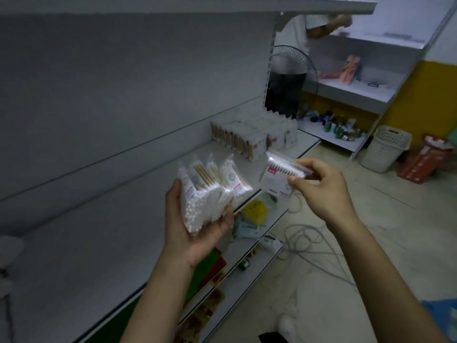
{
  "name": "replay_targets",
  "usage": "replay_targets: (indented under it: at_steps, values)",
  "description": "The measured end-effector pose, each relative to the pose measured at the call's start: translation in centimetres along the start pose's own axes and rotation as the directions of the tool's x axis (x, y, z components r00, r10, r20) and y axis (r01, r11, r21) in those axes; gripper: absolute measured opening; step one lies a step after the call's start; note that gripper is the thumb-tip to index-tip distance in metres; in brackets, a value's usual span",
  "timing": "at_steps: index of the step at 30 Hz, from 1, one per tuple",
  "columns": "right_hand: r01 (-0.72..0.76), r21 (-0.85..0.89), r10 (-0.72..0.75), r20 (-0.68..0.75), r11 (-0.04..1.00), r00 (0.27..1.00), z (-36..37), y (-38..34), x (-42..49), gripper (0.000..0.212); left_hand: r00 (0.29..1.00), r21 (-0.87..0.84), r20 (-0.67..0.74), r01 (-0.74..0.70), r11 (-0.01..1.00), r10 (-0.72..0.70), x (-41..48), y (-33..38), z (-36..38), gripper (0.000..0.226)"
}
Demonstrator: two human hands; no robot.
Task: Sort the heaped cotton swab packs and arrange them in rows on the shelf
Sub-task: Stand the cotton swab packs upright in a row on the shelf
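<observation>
- Fingers (pixel 309 167) of right hand (pixel 321 191) are pinching one pack (pixel 274 175); left hand (pixel 195 229) is gripping a bundle (pixel 210 194).
- Shelved row (pixel 252 137) is lying at eleven o'clock, nearer right hand.

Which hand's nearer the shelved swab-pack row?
Right. The right hand, pinching one pack, is just below-right of the row; the left hand, gripping a bundle, is lower, farther back.

Packed rows (pixel 254 134) on shelf (pixel 123 219), basket (pixel 385 148) far right

The left grip (pixel 195 233) and right grip (pixel 321 191) are bare, like both forearms (pixel 158 288) along their whole visible length.
</observation>
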State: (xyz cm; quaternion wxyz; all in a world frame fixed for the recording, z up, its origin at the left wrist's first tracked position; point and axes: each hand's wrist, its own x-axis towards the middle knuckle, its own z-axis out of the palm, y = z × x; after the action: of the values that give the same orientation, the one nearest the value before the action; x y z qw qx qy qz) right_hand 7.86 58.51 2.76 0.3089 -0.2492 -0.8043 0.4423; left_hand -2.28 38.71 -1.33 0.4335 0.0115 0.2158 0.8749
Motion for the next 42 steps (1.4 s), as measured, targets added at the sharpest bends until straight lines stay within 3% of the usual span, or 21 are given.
replay_targets:
  at_steps: [5, 9, 13, 16, 18, 20, 25, 33, 34, 37, 39, 40, 42]
  values:
    - [0.15, -0.246, -0.114, 0.155, 0.958, 0.981, 0.9, 6.9, 10.8, 0.018, 0.98, -0.056, -0.173, -0.111, 0.992, 0.1, 6.6, -2.3, -0.2, 0.052]
    - [0.302, -0.218, -0.217, 0.34, 0.928, 0.915, 1.8, 11.5, 17.6, 0.016, 0.911, -0.075, -0.369, -0.228, 0.971, 0.185, 11.8, -4.7, 1.6, 0.047]
    - [0.406, -0.244, -0.255, 0.477, 0.881, 0.841, 2.5, 14.3, 21.8, 0.019, 0.857, -0.066, -0.455, -0.304, 0.95, 0.243, 14.8, -6.6, 3.3, 0.048]
    - [0.627, -0.206, -0.475, 0.491, 0.751, 0.73, 3.3, 15.6, 23.7, 0.016, 0.844, -0.069, -0.436, -0.377, 0.924, 0.312, 15.7, -8.0, 3.9, 0.043]
    - [0.729, -0.183, -0.605, 0.447, 0.66, 0.659, 3.9, 16.5, 24.3, 0.016, 0.846, -0.086, -0.415, -0.403, 0.911, 0.335, 16.0, -8.9, 3.8, 0.062]
    - [0.756, -0.168, -0.658, 0.399, 0.632, 0.639, 4.2, 16.9, 25.0, 0.017, 0.841, -0.083, -0.402, -0.427, 0.901, 0.362, 16.3, -9.6, 3.7, 0.071]
    - [0.836, -0.127, -0.746, 0.394, 0.534, 0.536, 4.7, 17.5, 25.8, 0.015, 0.818, -0.028, -0.383, -0.475, 0.879, 0.43, 17.6, -10.6, 4.1, 0.067]
    - [0.822, -0.145, -0.729, 0.398, 0.55, 0.558, 4.3, 17.5, 27.1, 0.031, 0.823, -0.052, -0.314, -0.513, 0.857, 0.474, 18.1, -12.3, 4.1, 0.068]
    - [0.796, -0.11, -0.708, 0.398, 0.595, 0.584, 4.0, 17.2, 27.1, 0.032, 0.819, -0.056, -0.305, -0.525, 0.85, 0.486, 18.2, -12.5, 4.2, 0.067]
    - [0.566, 0.088, -0.556, 0.358, 0.82, 0.75, 2.1, 14.6, 28.3, 0.026, 0.808, -0.078, -0.27, -0.561, 0.824, 0.524, 18.6, -12.7, 4.6, 0.065]
    - [0.464, 0.154, -0.487, 0.367, 0.872, 0.793, 0.9, 12.1, 29.7, 0.021, 0.807, -0.086, -0.231, -0.573, 0.815, 0.543, 18.8, -12.5, 4.9, 0.066]
    - [0.419, 0.172, -0.449, 0.444, 0.892, 0.775, 0.5, 10.8, 30.3, 0.02, 0.808, -0.079, -0.207, -0.576, 0.814, 0.552, 18.9, -12.4, 5.1, 0.066]
    - [0.291, 0.191, -0.339, 0.69, 0.937, 0.639, 0.2, 7.9, 30.7, 0.025, 0.808, -0.036, -0.159, -0.58, 0.814, 0.568, 19.2, -11.9, 5.8, 0.064]
